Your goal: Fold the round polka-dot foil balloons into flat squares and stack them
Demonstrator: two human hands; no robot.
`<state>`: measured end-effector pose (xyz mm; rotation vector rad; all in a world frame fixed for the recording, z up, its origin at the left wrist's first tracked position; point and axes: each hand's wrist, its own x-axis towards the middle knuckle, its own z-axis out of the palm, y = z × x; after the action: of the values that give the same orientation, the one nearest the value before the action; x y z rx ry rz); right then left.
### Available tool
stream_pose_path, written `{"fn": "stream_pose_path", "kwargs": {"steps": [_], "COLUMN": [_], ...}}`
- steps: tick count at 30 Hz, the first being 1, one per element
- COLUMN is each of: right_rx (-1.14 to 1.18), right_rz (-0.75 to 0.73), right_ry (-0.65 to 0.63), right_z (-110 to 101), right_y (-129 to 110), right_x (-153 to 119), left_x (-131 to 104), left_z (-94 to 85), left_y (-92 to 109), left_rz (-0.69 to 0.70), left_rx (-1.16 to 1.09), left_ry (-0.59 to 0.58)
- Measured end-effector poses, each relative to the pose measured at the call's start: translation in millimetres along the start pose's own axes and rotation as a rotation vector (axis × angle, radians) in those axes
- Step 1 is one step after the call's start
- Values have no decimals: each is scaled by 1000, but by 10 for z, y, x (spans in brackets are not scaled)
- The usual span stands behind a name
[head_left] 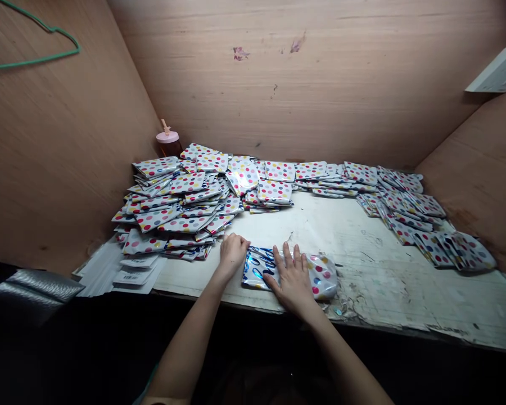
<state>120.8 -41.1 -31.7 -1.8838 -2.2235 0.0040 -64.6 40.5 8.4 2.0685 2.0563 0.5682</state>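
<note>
A flat foil balloon (322, 277) with colored dots and blue script lettering lies near the table's front edge, its rounded end to the right. My left hand (233, 254) is closed, pinching the far left corner of the foil. Across the middle of the balloon, my right hand (294, 278) rests flat with fingers spread, covering part of the lettering. A large heap of folded dotted foil balloons (185, 208) rises just beyond my left hand.
More folded balloons (333, 177) line the back wall, and another pile (413, 211) curves down the right side. White cards with barcodes (137, 273) lie at the front left. A pink-lidded cup (167, 140) stands in the back left corner. A green hanger (59, 53) hangs upper left.
</note>
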Motion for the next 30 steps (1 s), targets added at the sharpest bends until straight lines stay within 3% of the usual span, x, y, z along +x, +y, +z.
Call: {"fn": "stream_pose_path", "kwargs": {"steps": [3, 7, 8, 11, 13, 16, 19, 22, 24, 27, 30], "right_rx": [-4, -2, -1, 5, 1, -13, -27, -53, -68, -115, -128], "right_rz": [1, 6, 13, 24, 14, -7, 47, 130, 137, 166, 130], "right_ry": [10, 12, 14, 15, 10, -4, -16, -13, -18, 34, 94], "right_z": [13, 16, 13, -4, -23, -56, -89, -128, -169, -243, -253], "right_y": [2, 9, 7, -17, -32, 33, 268, 555, 651, 543, 240], "right_x": [-2, -3, -3, 0, 0, -21, -81, -156, -191, -198, -152], "left_x": [-172, -577, -664, -816, -845, -858, -874, -867, -841, -786, -755], "left_z": [-33, 30, 42, 45, 55, 122, 167, 126, 89, 83, 106], "left_y": [64, 141, 146, 170, 201, 215, 156, 102, 93, 90, 54], "left_rz": [8, 378, 385, 229, 288, 452, 438, 413, 469, 590, 589], "left_rx": [28, 95, 146, 269, 263, 217, 220, 215, 205, 188, 188], "left_ry": [108, 9, -17, 10, -2, -111, -145, -104, -105, -171, -179]}}
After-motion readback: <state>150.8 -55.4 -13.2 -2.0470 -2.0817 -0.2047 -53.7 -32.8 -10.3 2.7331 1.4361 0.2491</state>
